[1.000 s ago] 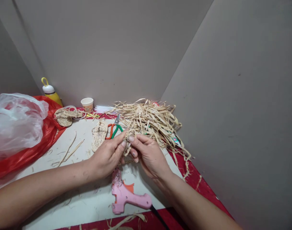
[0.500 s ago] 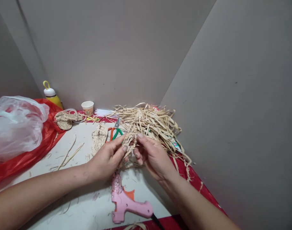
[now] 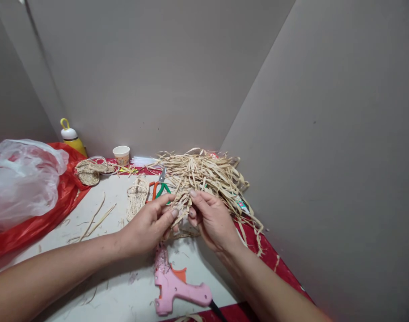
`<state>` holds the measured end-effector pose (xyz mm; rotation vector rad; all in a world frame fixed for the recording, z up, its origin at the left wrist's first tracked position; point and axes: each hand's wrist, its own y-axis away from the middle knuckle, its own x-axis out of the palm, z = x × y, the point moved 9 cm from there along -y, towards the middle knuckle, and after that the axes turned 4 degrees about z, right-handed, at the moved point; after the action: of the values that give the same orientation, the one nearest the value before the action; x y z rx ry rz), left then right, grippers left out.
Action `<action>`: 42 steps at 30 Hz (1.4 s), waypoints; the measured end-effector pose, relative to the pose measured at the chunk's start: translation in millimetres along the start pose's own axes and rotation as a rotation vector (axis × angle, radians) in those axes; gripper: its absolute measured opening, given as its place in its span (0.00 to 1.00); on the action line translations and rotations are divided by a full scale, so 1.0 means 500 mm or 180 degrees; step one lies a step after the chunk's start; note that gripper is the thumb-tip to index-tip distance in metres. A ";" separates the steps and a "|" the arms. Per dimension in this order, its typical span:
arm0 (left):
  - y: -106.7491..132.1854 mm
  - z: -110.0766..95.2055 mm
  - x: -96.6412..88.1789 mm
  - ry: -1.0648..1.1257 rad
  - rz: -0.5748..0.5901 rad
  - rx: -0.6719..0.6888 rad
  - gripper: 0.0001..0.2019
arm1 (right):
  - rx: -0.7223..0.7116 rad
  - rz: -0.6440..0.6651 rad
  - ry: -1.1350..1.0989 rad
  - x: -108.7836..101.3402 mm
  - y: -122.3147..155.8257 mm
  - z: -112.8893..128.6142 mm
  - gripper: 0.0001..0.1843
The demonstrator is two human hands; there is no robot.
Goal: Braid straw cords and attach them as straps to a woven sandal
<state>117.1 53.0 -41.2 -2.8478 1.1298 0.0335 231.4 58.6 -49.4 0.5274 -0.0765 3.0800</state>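
Between my two hands is a braided raffia piece (image 3: 181,206), held up over the board. My left hand (image 3: 153,219) pinches its left side between thumb and fingers. On its right edge, my right hand (image 3: 212,219) is closed with thumb against fingers. Part of the braid is hidden behind the fingers. Just below lies a pink hot glue gun (image 3: 180,288) with an orange trigger, its nozzle end out of sight under my left hand. Beyond my left hand rest a woven raffia sole shape (image 3: 137,197) and scissors (image 3: 162,185) with orange and green handles.
A heap of loose raffia strips (image 3: 204,172) lies at the back right. Clear glue sticks (image 3: 142,161), a paper cup (image 3: 121,155), a woven raffia slipper (image 3: 90,171) and a yellow bottle (image 3: 72,138) line the back. Plastic bags (image 3: 26,179) cover the left. Grey walls (image 3: 150,80) enclose the table.
Both hands keep their hold on the braided raffia piece, which has turned slightly between the fingers. The whole view has shifted a little.
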 end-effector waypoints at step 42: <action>0.003 -0.043 -0.066 0.0343 -0.0713 0.0121 0.08 | 0.0224 0.0524 0.0370 0.022 0.011 0.034 0.16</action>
<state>91.9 72.6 -18.3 -2.9534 0.8104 -0.1547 226.4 52.2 -30.0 0.3599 -0.0106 3.2771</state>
